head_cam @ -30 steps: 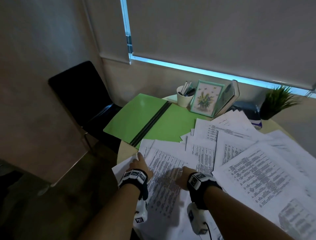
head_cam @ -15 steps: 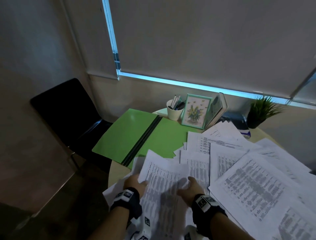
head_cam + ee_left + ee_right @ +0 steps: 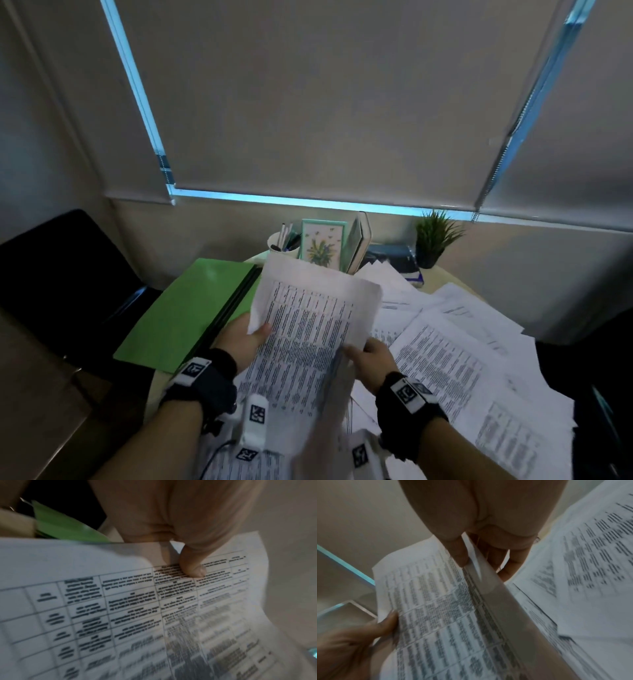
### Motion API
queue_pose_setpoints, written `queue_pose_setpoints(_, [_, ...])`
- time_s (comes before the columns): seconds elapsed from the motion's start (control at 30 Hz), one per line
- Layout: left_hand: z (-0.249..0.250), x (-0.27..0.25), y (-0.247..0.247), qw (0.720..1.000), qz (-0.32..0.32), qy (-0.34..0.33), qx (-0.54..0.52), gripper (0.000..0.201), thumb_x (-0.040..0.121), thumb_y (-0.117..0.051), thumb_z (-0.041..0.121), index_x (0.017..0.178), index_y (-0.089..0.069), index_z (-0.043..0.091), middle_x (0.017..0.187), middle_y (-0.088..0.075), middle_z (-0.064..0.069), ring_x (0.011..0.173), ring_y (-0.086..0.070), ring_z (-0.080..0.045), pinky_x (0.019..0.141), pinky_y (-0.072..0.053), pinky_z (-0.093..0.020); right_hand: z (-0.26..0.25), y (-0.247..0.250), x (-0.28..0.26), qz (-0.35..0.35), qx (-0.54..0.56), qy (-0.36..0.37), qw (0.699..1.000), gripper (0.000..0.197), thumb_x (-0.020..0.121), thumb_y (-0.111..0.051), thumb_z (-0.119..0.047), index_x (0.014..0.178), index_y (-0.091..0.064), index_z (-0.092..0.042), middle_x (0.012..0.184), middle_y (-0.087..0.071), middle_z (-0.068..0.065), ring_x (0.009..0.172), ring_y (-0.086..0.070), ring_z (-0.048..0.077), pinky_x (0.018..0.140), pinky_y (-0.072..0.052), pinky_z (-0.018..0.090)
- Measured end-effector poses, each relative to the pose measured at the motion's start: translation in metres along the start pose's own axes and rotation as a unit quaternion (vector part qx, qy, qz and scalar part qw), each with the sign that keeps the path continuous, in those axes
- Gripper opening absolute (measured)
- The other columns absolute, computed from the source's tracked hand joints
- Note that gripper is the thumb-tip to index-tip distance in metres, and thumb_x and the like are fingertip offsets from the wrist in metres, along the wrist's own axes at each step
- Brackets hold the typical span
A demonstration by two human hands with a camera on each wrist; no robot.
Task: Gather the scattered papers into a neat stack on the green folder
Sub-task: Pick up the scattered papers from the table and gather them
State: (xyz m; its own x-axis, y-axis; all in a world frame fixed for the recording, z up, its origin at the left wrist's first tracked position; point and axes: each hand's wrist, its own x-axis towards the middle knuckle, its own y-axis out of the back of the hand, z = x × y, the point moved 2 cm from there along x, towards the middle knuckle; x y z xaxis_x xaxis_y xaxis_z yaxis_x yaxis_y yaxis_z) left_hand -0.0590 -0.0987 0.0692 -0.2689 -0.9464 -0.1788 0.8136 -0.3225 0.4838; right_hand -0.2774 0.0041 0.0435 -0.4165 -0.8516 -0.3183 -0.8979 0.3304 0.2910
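The person is holding a few printed sheets (image 3: 305, 329) up off the worktop (image 3: 442, 277), one hand on each side. The left hand (image 3: 245, 337) is gripping the left edge, with its thumb (image 3: 192, 566) lying on top of the print and the other fingers hidden under the paper. The right hand (image 3: 371, 359) is pinching the right edge, thumb (image 3: 459, 550) on the printed side and fingers (image 3: 511, 563) behind. Both arms are reaching forward from the bottom of the head view, and each wrist is wearing a dark band with a white square tag on it.

The held sheets are tilting up toward the window blind. They are hanging above the right half of the green folder (image 3: 191, 308), which is lying open on the left part of the worktop.

Many more loose papers (image 3: 455, 370) are lying spread out and overlapping on the right.

The pages are showing tables with boxes full of small black print. The letters are too blurry to read. The marks on the wrist tags are patterns, not words.

At the back, a pen cup (image 3: 282, 245), a flower picture (image 3: 323, 245) and a small plant (image 3: 433, 236) are standing near the wall.
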Motion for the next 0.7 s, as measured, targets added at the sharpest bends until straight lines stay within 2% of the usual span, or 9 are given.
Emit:
queue_pose_setpoints(0.07, [0.020,0.002,-0.018,0.999,0.012,-0.022,-0.022,0.028,0.096,-0.054,0.020,0.122,-0.059,0.009,0.111,-0.066,-0.005,0.106,-0.060,-0.025,0.091,-0.045,-0.032,-0.014,0.020,-0.002,0.034,-0.012,0.048,0.998,0.010,0.094,-0.056,-0.013,0.098,-0.066,-0.012,0.087,-0.067,0.004,0.079,-0.063,0.019,0.066,-0.047,0.025])
queue_pose_setpoints(0.2, [0.070,0.005,-0.042,0.995,0.040,-0.069,-0.065,0.028,0.094,-0.058,0.017,0.122,-0.062,0.014,0.109,-0.067,0.000,0.102,-0.061,-0.021,0.090,-0.046,-0.031,-0.042,0.060,0.001,0.090,-0.008,0.106,0.990,0.016,0.097,-0.051,-0.017,0.105,-0.065,-0.018,0.098,-0.069,0.000,0.092,-0.064,0.020,0.086,-0.051,0.033])
queue_pose_setpoints(0.37, [0.107,0.003,-0.068,0.991,0.059,-0.086,-0.089,0.027,0.094,-0.058,0.013,0.121,-0.063,0.011,0.105,-0.064,0.001,0.099,-0.058,-0.018,0.090,-0.043,-0.029,-0.049,0.105,0.001,0.149,-0.015,0.150,0.977,0.019,0.098,-0.050,-0.020,0.111,-0.064,-0.017,0.101,-0.067,-0.001,0.094,-0.061,0.021,0.085,-0.050,0.035])
queue_pose_setpoints(0.5, [0.094,-0.007,-0.097,0.993,0.057,-0.059,-0.084,0.025,0.092,-0.061,0.014,0.116,-0.063,0.008,0.105,-0.065,-0.002,0.102,-0.061,-0.023,0.089,-0.046,-0.032,-0.020,0.113,-0.002,0.135,-0.044,0.120,0.982,0.022,0.099,-0.046,-0.020,0.114,-0.061,-0.016,0.102,-0.066,0.002,0.095,-0.061,0.023,0.079,-0.045,0.031])
queue_pose_setpoints(0.6, [0.081,-0.014,-0.114,0.996,0.052,-0.020,-0.066,0.021,0.094,-0.059,0.015,0.113,-0.059,0.007,0.104,-0.064,-0.003,0.101,-0.060,-0.024,0.089,-0.046,-0.032,0.003,0.112,-0.005,0.126,-0.055,0.089,0.987,0.025,0.099,-0.044,-0.019,0.119,-0.059,-0.020,0.105,-0.066,0.001,0.096,-0.061,0.023,0.082,-0.049,0.036])
queue_pose_setpoints(0.7, [0.080,-0.014,-0.118,0.997,0.052,-0.024,-0.053,0.020,0.095,-0.056,0.014,0.113,-0.061,0.006,0.106,-0.066,-0.006,0.103,-0.061,-0.026,0.091,-0.048,-0.035,0.004,0.115,-0.006,0.121,-0.054,0.090,0.987,0.027,0.099,-0.042,-0.015,0.120,-0.058,-0.019,0.106,-0.065,0.001,0.096,-0.060,0.021,0.081,-0.048,0.032])
